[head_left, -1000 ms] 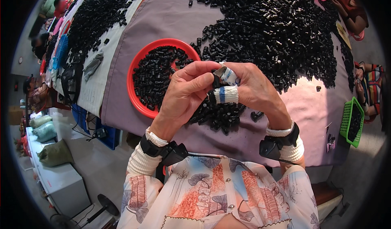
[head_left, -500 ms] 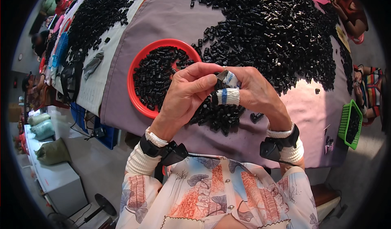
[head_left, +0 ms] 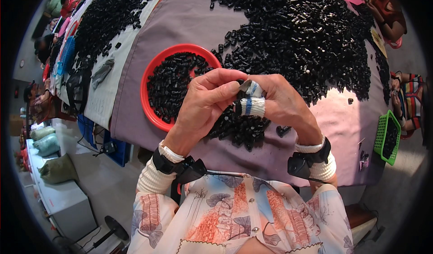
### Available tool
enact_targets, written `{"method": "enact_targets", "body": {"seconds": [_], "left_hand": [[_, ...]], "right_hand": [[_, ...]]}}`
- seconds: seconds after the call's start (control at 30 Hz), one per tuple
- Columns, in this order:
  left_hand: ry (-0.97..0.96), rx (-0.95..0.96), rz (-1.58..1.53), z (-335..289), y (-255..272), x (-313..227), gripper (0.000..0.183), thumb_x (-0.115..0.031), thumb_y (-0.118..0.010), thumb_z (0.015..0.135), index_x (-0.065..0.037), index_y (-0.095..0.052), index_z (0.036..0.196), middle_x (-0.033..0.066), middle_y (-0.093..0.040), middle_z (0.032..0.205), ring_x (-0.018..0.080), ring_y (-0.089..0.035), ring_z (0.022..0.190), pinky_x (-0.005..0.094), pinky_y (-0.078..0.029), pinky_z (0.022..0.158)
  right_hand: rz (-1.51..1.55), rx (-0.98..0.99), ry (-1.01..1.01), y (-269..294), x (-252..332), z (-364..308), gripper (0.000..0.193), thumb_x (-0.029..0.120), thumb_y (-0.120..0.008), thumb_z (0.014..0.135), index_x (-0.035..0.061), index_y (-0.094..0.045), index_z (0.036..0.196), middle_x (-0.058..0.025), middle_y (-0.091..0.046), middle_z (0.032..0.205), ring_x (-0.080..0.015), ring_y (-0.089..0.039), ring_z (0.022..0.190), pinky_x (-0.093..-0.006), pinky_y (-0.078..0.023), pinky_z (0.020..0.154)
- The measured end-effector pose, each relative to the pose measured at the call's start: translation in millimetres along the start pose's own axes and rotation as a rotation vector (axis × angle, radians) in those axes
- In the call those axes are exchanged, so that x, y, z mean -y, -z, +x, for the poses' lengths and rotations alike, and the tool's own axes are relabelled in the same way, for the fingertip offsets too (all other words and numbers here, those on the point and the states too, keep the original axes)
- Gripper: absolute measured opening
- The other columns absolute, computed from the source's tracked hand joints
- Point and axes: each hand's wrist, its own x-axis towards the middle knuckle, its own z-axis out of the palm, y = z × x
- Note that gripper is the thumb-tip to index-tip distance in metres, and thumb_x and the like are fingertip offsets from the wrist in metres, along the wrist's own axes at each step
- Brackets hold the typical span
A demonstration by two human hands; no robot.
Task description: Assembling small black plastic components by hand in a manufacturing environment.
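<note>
My left hand [head_left: 198,102] is closed in a pinch, thumb against forefinger, on a small black plastic part [head_left: 241,81] that shows only in part. Facing it, my right hand [head_left: 286,98] is curled shut, with white and blue cloth sleeves [head_left: 252,107] on its thumb and forefinger. From that hand's fingertips a small grey blade-like piece [head_left: 246,86] sticks out against the black part. Below the hands lies a small heap of black plastic parts [head_left: 246,130]. Beside my left hand is a round red basin [head_left: 145,89] holding many more of them.
A large pile of the same parts [head_left: 297,37] spreads over the far side of the purple-grey tablecloth [head_left: 194,17]. At the right edge stands a green basket [head_left: 383,130]. Other people [head_left: 390,17] sit around the tables. A blue crate [head_left: 118,150] is low on the left.
Both hands stay almost in place, with the fingertips shifting slightly. The black part's end now shows a little more between the fingers.
</note>
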Motion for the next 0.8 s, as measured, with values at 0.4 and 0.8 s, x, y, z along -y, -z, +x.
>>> {"method": "enact_targets", "body": {"seconds": [0.4, 0.8], "left_hand": [[0.007, -0.019, -0.071, -1.0, -3.1, 1.6, 0.020, -0.003, -0.058, 0.085, 0.002, -0.059, 0.104, 0.0097, -0.063, 0.099, 0.0140, -0.061, 0.089, 0.0281, -0.052, 0.080], [-0.004, -0.041, -0.025, 0.2, -4.3, 6.1, 0.019, -0.002, -0.056, 0.085, 0.002, -0.059, 0.103, 0.0090, -0.063, 0.096, 0.0130, -0.061, 0.085, 0.0258, -0.052, 0.075]], "right_hand": [[0.147, -0.041, -0.033, -0.5, -1.5, -0.3, 0.032, 0.026, -0.073, 0.067, -0.0004, -0.061, 0.081, -0.0023, -0.054, 0.060, -0.0090, -0.047, 0.056, -0.0266, -0.041, 0.053], [0.019, -0.067, 0.034, 3.0, -4.4, -3.6, 0.030, 0.026, -0.070, 0.070, -0.0010, -0.060, 0.080, -0.0006, -0.050, 0.058, -0.0075, -0.044, 0.056, -0.0264, -0.038, 0.051]]}}
